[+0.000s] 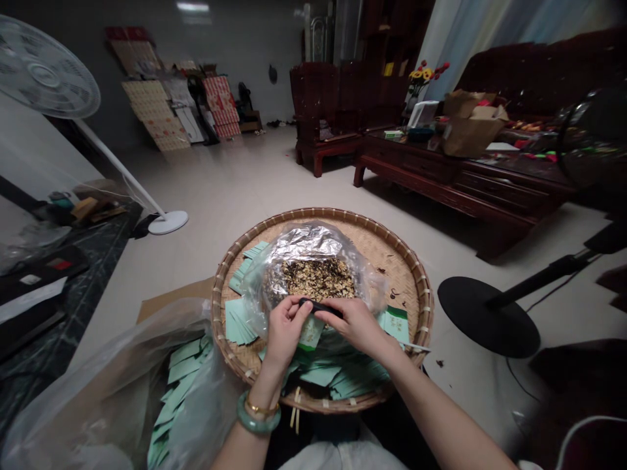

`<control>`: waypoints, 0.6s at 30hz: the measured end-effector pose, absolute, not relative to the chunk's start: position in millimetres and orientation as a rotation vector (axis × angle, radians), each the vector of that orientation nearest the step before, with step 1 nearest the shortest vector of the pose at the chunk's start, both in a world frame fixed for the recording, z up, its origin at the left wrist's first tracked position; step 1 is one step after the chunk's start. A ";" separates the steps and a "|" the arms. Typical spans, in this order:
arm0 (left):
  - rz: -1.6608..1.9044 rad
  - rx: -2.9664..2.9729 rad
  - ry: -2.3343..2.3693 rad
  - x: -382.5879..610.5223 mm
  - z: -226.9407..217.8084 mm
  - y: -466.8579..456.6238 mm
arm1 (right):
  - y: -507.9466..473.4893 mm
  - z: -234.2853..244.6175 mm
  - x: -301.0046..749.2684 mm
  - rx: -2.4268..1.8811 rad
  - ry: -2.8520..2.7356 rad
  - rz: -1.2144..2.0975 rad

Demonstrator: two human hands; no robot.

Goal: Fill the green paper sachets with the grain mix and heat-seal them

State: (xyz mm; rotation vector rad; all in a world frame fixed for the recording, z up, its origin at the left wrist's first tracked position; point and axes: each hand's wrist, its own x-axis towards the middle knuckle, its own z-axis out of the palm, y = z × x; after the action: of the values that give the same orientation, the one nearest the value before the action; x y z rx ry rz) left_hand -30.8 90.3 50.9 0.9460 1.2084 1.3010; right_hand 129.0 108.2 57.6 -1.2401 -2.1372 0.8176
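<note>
My left hand (287, 329) is closed in a pinch at the top of a small pale-green paper packet (309, 331), its thumb against the end of a short black stick-like tool (322, 308). My right hand (356, 320) is closed around the tool's other end. The packet hangs below the tool; its top edge is hidden. Just beyond both hands, a clear plastic bag (313, 241) lies open with a dark and golden dried mix (321, 279) inside. All this is over a round woven bamboo tray (396, 251).
Flat green packets (240, 320) lie in stacks on the tray, with more near its front edge. At left a large plastic bag (112, 372) holds several packets. A white fan (168, 222) and a black fan base (488, 316) flank the tray; a wooden table (416, 163) stands behind.
</note>
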 end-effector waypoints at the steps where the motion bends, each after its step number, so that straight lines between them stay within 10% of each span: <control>1: 1.300 0.946 1.206 -30.9 50.8 90.2 | 108.1 57.5 128.9 -1.237 -2.134 0.820; 18: 1.153 0.838 1.105 -39.1 49.0 93.2 | 121.5 45.2 135.8 -1.227 -1.879 1.030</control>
State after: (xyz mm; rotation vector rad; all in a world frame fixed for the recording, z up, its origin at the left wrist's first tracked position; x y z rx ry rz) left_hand -39.1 93.2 49.0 0.8375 1.1045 1.1534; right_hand 135.8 121.5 45.2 -1.2268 -1.8785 1.0298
